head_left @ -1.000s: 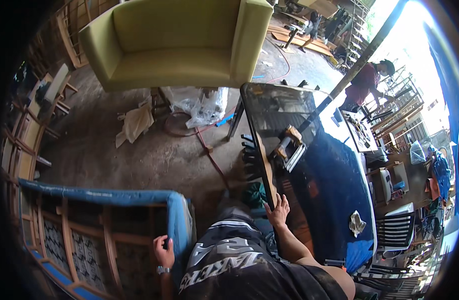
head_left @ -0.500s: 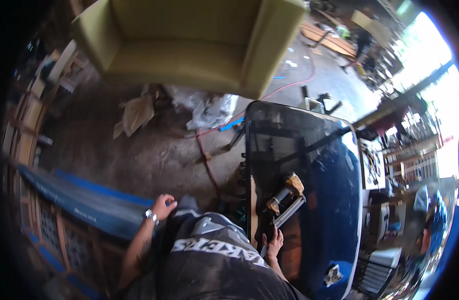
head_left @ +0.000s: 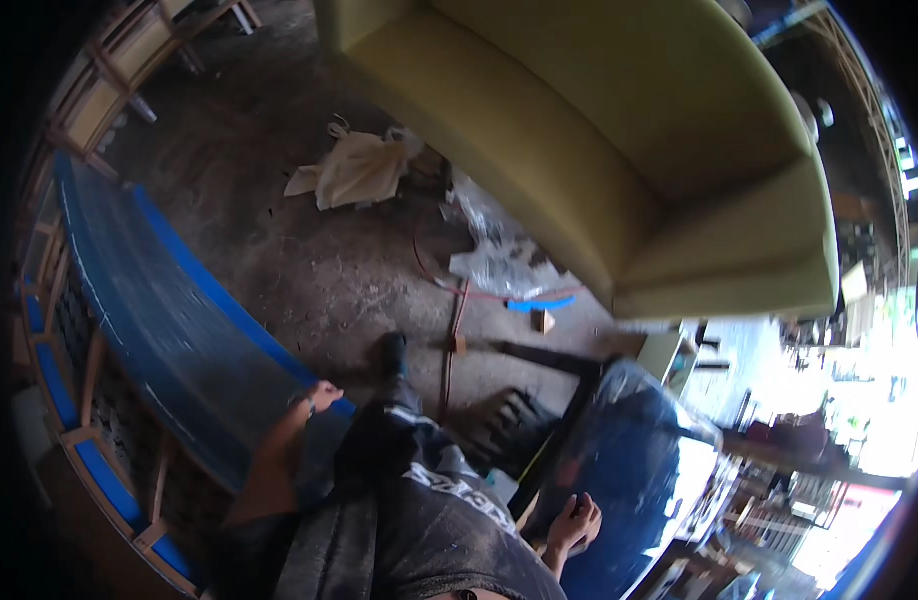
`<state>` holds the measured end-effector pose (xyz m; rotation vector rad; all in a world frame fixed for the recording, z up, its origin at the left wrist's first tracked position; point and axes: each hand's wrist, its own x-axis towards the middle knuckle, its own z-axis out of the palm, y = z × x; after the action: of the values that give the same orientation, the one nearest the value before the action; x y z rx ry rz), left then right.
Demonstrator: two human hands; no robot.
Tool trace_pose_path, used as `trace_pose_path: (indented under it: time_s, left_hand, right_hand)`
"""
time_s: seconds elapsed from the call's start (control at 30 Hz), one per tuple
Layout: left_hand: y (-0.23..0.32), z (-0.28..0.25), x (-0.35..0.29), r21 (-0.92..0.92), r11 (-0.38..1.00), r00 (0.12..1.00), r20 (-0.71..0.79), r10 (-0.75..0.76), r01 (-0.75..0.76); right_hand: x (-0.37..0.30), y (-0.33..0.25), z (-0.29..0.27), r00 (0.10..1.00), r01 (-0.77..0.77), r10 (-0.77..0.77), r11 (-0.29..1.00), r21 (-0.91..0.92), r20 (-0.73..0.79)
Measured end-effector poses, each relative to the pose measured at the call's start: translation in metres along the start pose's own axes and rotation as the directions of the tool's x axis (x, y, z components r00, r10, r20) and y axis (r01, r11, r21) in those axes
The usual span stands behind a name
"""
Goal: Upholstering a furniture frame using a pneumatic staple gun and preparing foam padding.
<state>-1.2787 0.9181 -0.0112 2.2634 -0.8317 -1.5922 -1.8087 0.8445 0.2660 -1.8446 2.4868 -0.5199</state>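
Observation:
My left hand [head_left: 326,395] hangs with curled fingers beside the bright blue edge of a long blue-grey panel [head_left: 194,310]. Nothing shows between its fingers, and whether it touches the edge I cannot tell. On the other side, my right hand [head_left: 577,522] is held with loosely bent fingers apart, empty, over or beside a glossy dark blue tabletop [head_left: 619,455]. Ahead of me stands a large olive-green sofa [head_left: 579,150], its seat and one arm in view.
A beige cloth [head_left: 364,170] and crumpled clear plastic [head_left: 499,250] lie on the concrete floor. A red hose [head_left: 457,340] runs across it, near a blue strip [head_left: 541,303]. Wooden frames [head_left: 99,115] line the left. Cluttered shelving [head_left: 779,520] stands at the right.
My view has turned right and shifted, so the sofa looms larger and tilted. My right hand has lifted from near the power tool on the tabletop; that tool is out of sight now.

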Motion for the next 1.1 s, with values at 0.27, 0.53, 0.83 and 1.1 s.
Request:
trace_pose_path:
  time_s: [0.27,0.53,0.83,1.1]
  left_hand:
    - [-0.175,0.002,-0.015,0.370,0.812,0.880,0.035,0.474,-0.452]
    - [-0.040,-0.096,0.023,-0.065,0.996,0.989,-0.134,-0.068,0.059]
    - [0.038,-0.311,0.115,-0.497,0.867,0.861,-0.420,-0.287,0.046]
    - [-0.030,-0.443,0.206,-0.238,0.971,0.801,-0.583,-0.139,-0.004]
  right_hand:
    - [0.206,-0.300,0.105,0.651,0.296,-0.501,0.859,0.417,0.571]
    - [0.195,-0.405,0.234,0.284,0.447,-0.508,0.820,0.357,0.813]
    - [0.269,-0.441,0.429,0.061,0.472,-0.225,0.865,0.170,0.972]
    - [0.233,-0.994,0.522,-0.097,0.786,-0.814,0.290,0.546,0.573]
